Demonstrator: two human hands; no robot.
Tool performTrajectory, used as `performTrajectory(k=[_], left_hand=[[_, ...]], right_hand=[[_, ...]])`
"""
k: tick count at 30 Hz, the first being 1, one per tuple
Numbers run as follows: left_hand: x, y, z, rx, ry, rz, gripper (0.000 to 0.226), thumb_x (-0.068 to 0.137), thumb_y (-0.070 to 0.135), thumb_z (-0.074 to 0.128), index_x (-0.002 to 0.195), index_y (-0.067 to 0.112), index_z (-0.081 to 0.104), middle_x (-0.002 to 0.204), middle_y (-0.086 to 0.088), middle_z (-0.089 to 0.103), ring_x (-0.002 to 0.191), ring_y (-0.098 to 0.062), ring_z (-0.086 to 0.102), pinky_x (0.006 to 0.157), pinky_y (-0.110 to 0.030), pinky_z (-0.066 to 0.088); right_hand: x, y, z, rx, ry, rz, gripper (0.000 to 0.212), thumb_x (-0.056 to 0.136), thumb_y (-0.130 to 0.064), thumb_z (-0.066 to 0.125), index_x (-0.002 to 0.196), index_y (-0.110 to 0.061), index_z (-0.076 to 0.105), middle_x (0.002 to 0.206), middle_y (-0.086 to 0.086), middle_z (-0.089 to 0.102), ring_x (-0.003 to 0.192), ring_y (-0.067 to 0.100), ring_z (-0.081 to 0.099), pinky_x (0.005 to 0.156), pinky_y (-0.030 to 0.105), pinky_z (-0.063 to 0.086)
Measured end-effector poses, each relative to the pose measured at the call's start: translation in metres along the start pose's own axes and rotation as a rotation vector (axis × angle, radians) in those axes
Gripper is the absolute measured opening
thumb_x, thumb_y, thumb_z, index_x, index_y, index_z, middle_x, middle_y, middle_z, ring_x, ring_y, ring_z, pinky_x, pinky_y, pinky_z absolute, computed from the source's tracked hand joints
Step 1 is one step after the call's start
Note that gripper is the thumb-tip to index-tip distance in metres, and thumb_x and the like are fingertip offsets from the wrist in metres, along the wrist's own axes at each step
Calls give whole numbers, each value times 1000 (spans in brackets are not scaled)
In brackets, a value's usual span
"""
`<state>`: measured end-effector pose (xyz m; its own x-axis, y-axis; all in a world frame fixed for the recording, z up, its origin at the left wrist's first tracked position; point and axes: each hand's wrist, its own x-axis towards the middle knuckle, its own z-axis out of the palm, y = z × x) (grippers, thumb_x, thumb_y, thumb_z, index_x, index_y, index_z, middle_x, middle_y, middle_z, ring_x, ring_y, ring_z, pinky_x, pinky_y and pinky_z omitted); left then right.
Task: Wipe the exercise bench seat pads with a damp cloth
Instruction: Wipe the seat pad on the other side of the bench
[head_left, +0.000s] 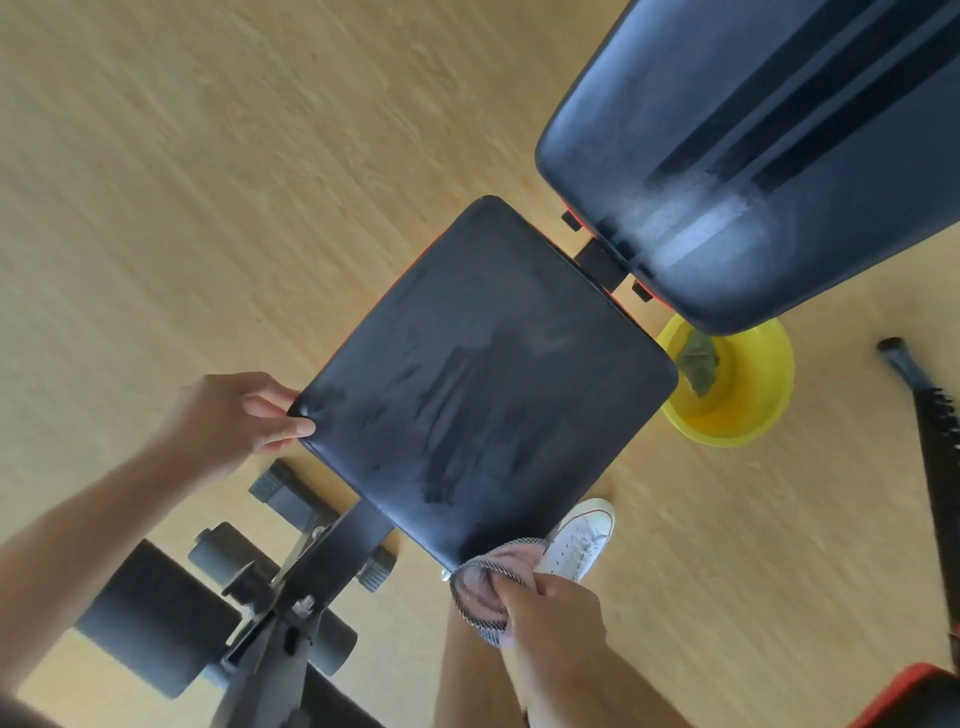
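The black seat pad of the exercise bench fills the middle of the view, its surface streaked with wet marks. My left hand grips the pad's left corner, thumb on top. At the pad's near corner my right hand is closed on a bunched pinkish cloth with a grey woven edge, which touches the pad's edge. The larger back pad rises at the upper right, with dark stripes and a pale wet patch near its lower end.
A yellow basin holding a green rag stands on the wooden floor to the right of the seat. Black foam rollers and the bench frame lie at the lower left. My white shoe is under the pad's corner. A black bar lies at the right edge.
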<state>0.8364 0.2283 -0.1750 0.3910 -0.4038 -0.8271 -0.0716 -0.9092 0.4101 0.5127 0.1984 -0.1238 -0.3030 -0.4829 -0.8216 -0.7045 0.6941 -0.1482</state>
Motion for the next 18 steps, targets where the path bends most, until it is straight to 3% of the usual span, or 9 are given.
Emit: performTrajectory(k=[2, 4, 6, 8, 9, 11, 15, 16, 18], left_hand=[[0, 0, 3, 8, -5, -6, 23, 72, 18, 90, 92, 21, 78, 79, 2, 82, 69, -16, 80, 75, -31, 63], [2, -3, 0, -34, 34, -39, 23, 72, 20, 90, 93, 20, 79, 81, 0, 82, 74, -18, 80, 77, -33, 60], [6, -13, 4, -86, 34, -82, 27, 79, 27, 78, 103, 14, 76, 99, -5, 81, 89, -21, 78, 83, -33, 59], [5, -20, 6, -116, 79, -111, 21, 89, 18, 61, 106, 11, 70, 107, -7, 75, 94, -20, 72, 82, -18, 56], [4, -17, 8, -178, 89, -97, 16, 89, 2, 62, 98, 11, 72, 96, -6, 75, 84, -17, 72, 69, -11, 56], [10, -18, 14, -216, 98, -46, 27, 84, -13, 69, 86, 13, 76, 77, -4, 77, 71, -16, 75, 56, -17, 60], [-3, -15, 19, -317, 73, 2, 18, 79, 2, 83, 93, 11, 77, 91, -18, 80, 80, -36, 77, 62, -28, 64], [-1, -16, 20, -341, 72, 8, 18, 80, 2, 82, 95, 11, 77, 95, -21, 79, 79, -38, 76, 63, -29, 63], [1, -19, 18, -337, 41, 17, 20, 82, 5, 81, 85, 25, 80, 94, -20, 80, 78, -32, 75, 70, -35, 65]], right_hand=[[-20, -17, -4, -237, -165, -271, 24, 73, -30, 72, 52, -22, 63, 56, -6, 66, 60, 6, 62, 61, 16, 51], [-30, -55, 12, -321, -277, -730, 23, 80, -1, 61, 64, -17, 64, 75, -7, 66, 75, 8, 60, 63, 9, 45], [-21, -95, 44, -375, -227, -1248, 25, 77, 12, 55, 71, -9, 66, 80, -6, 64, 85, 16, 55, 71, 15, 45], [7, -129, 75, -507, -235, -1573, 28, 74, 21, 56, 68, -5, 65, 75, 7, 61, 82, 25, 50, 77, 27, 46], [23, -132, 84, -596, -219, -1677, 29, 74, 23, 60, 68, -6, 65, 73, 9, 60, 80, 26, 49, 77, 31, 48], [44, -112, 70, -813, -189, -1873, 24, 82, 15, 65, 73, -7, 68, 75, 8, 62, 79, 25, 52, 75, 32, 50], [70, -98, 19, -1029, -350, -2163, 27, 97, 5, 56, 81, -10, 72, 79, 3, 63, 79, 23, 54, 77, 31, 51], [79, -122, 24, -1003, -271, -2190, 27, 96, 4, 55, 83, -11, 74, 81, 3, 66, 83, 23, 55, 77, 30, 51], [82, -196, 50, -754, -18, -1892, 23, 83, 7, 58, 75, -9, 72, 79, 4, 67, 84, 24, 55, 72, 32, 48]])
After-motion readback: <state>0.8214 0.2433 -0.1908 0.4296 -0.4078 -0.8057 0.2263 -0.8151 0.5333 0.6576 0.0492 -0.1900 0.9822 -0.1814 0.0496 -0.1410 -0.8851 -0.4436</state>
